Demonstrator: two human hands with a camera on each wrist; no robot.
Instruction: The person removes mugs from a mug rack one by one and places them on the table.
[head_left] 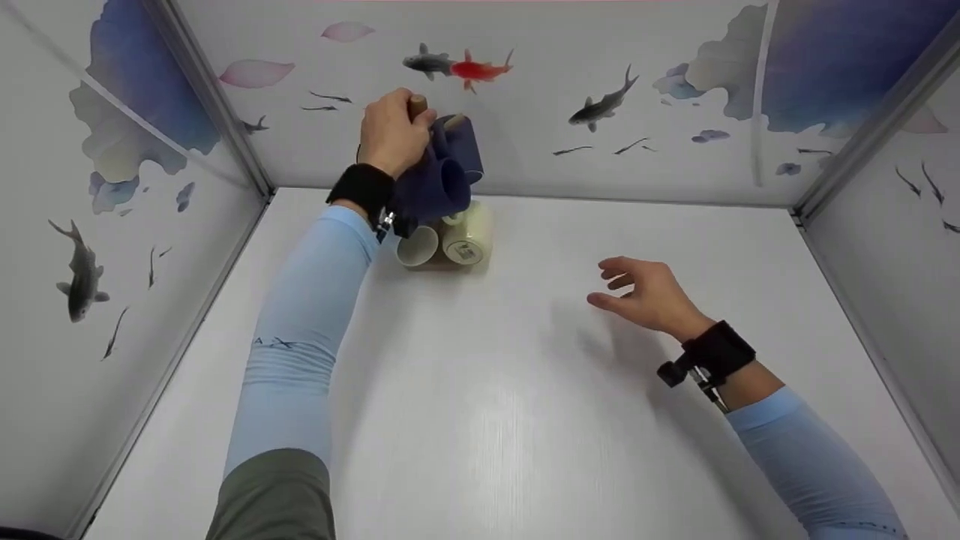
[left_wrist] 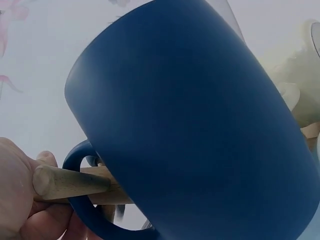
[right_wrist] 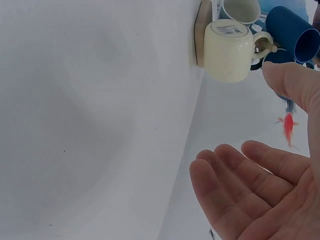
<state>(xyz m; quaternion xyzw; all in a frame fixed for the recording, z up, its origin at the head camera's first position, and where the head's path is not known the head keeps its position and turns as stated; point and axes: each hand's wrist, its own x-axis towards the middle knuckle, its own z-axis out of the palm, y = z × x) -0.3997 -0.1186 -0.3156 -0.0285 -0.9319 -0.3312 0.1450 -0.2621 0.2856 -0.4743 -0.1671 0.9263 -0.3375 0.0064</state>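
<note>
At the back of the table stands a wooden mug stand [left_wrist: 75, 182], its base [right_wrist: 201, 35] on the tabletop. My left hand [head_left: 394, 133] grips its post near the top, fingers curled round the wood. Two dark blue mugs hang high on it: a nearer blue mug [head_left: 424, 184], which fills most of the left wrist view, and a farther blue mug [head_left: 466, 150]. Lower down are a cream mug [head_left: 469, 234], bottom facing outward, and a white mug [head_left: 417, 246]. My right hand [head_left: 649, 296] is held above the table, fingers apart and holding nothing.
The white tabletop [head_left: 480, 390] is enclosed by panels printed with fish and petals. The back panel [head_left: 540, 97] rises close behind the mug stand. Side panels [head_left: 90, 270] stand to the left and right. Black camera straps [head_left: 720, 351] circle both wrists.
</note>
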